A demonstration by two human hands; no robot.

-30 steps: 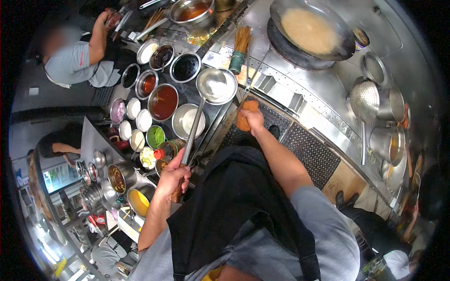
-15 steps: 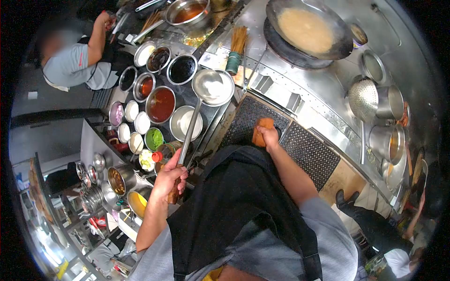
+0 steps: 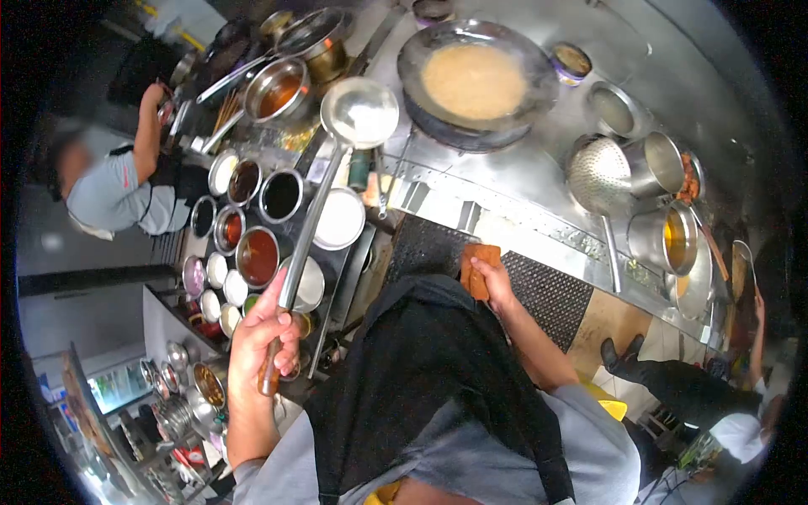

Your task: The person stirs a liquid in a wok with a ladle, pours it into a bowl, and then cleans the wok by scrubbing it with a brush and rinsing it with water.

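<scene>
My left hand (image 3: 263, 341) is wrapped round the wooden handle of a long metal ladle (image 3: 358, 114). The ladle's bowl hangs over the counter, just left of a wok (image 3: 543, 84) that holds cloudy, pale brown liquid (image 3: 474, 80). In my right hand (image 3: 495, 286) is a folded orange-brown cloth (image 3: 481, 257), gripped in front of my apron (image 3: 421, 362). Below the ladle stands a round container of white contents (image 3: 339, 219). Beside its bowl is a green-bound brush (image 3: 359, 168), partly hidden.
Several sauce containers, one with red sauce (image 3: 259, 257), stand at the left. On the right a perforated strainer (image 3: 600, 177) lies near metal pots (image 3: 655, 164). One co-worker (image 3: 126, 194) stands at the upper left, another (image 3: 682, 379) at the lower right. Black mats (image 3: 539, 295) lie ahead.
My left hand has raised the ladle, and its bowl has moved upward, toward the wok's left side. The view has shifted, and the wok sits flatter on its burner. The cloth stays in my right hand.
</scene>
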